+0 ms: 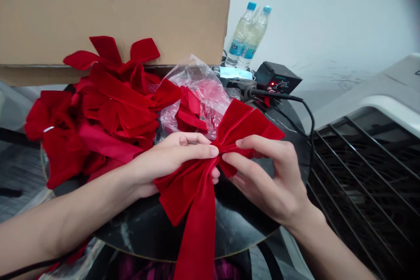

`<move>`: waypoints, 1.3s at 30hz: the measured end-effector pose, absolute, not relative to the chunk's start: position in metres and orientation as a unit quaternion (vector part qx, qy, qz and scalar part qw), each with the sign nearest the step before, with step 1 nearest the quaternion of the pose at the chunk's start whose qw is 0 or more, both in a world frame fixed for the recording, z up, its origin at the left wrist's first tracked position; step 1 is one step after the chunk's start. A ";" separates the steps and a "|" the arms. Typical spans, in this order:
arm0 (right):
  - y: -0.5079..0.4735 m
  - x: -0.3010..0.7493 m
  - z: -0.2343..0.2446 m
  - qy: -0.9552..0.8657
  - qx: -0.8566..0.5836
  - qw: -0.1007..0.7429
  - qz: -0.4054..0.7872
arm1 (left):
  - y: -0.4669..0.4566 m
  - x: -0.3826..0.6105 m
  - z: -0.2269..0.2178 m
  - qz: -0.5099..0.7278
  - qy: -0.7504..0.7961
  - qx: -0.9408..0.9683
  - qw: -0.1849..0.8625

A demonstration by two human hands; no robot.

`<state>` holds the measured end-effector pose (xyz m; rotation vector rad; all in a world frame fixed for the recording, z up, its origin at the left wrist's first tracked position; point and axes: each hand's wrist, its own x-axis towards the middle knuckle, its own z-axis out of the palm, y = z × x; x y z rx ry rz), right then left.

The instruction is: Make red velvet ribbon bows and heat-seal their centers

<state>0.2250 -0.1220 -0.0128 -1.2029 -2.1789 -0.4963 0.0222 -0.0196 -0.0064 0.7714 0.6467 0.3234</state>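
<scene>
Fingers [197, 152] of the left hand [167, 164] and right hand [265, 175] are pinching a red velvet bow [193, 201] narrowly at its gathered centre.

the middle of the red velvet bow [193, 197] is hidden behind the left hand [170, 164] and right hand [269, 179], and its tail runs off the bottom edge. the cardboard box [114, 13] is cut off at top and left; the water bottles [246, 35] and black control box [278, 78] carry markings too small to read.
</scene>
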 end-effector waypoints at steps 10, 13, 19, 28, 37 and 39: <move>-0.118 0.238 0.019 -0.910 -0.331 0.190 -0.159 | -0.019 0.021 -0.013 0.180 0.315 0.391 0.846; -0.111 0.234 0.027 -0.924 -0.316 0.161 -0.141 | -0.021 0.021 -0.014 0.187 0.316 0.415 0.833; -0.106 0.235 0.018 -0.915 -0.344 0.180 -0.111 | -0.019 0.020 -0.015 0.208 0.300 0.507 0.781; -0.101 0.222 0.011 -0.877 -0.436 0.200 0.020 | -0.016 0.016 -0.012 0.200 0.301 0.596 0.717; -0.094 0.219 0.009 -0.812 -0.515 0.235 0.138 | -0.017 0.013 -0.013 0.213 0.305 0.665 0.647; -0.093 0.217 0.011 -0.783 -0.545 0.244 0.176 | -0.018 0.013 -0.013 0.206 0.297 0.679 0.639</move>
